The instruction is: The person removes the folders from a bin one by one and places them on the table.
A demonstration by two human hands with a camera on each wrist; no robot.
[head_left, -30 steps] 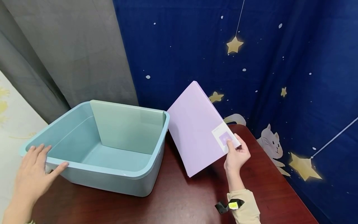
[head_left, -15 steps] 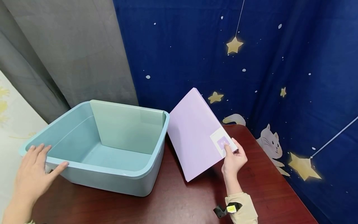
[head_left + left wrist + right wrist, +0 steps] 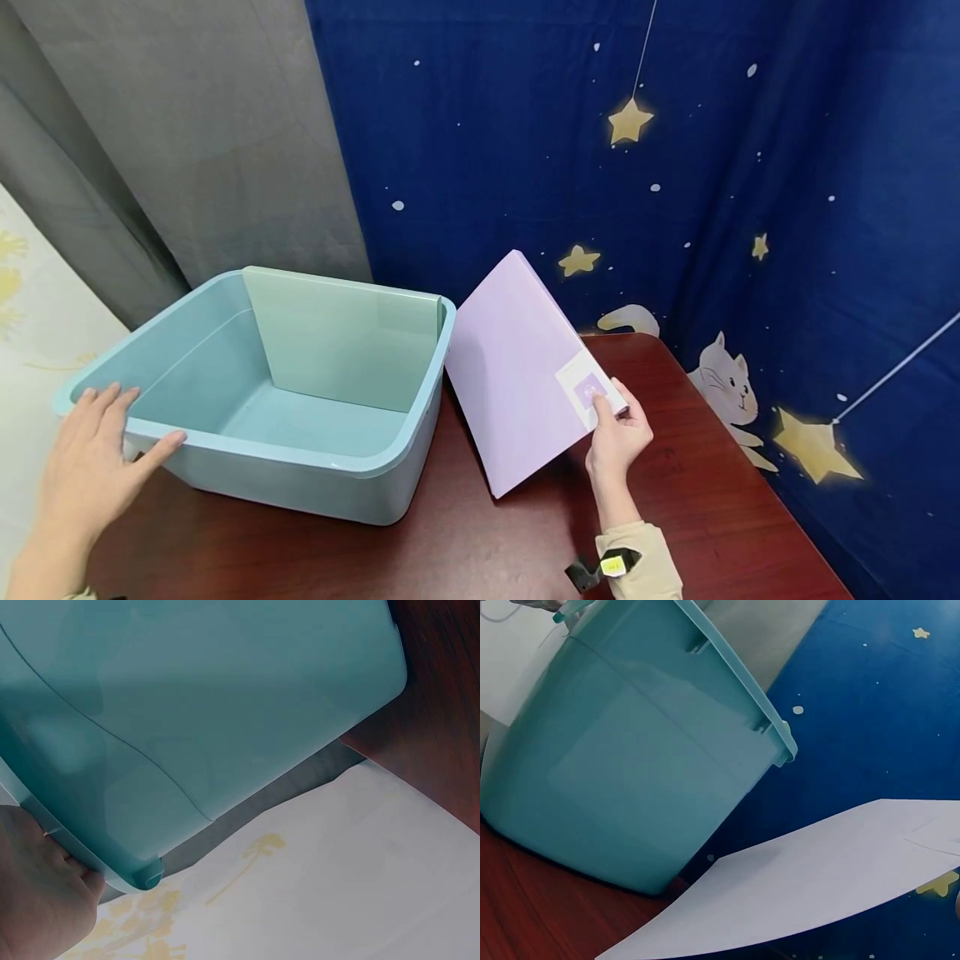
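Over my remote feed I see the right hand (image 3: 618, 437) pinching a rectangular lavender plastic folder (image 3: 517, 367), its bulk toward ten o'clock, while the left hand (image 3: 88, 467), thumb and fingers apart, rests at nine o'clock on a pale-blue plastic tub (image 3: 300, 485).
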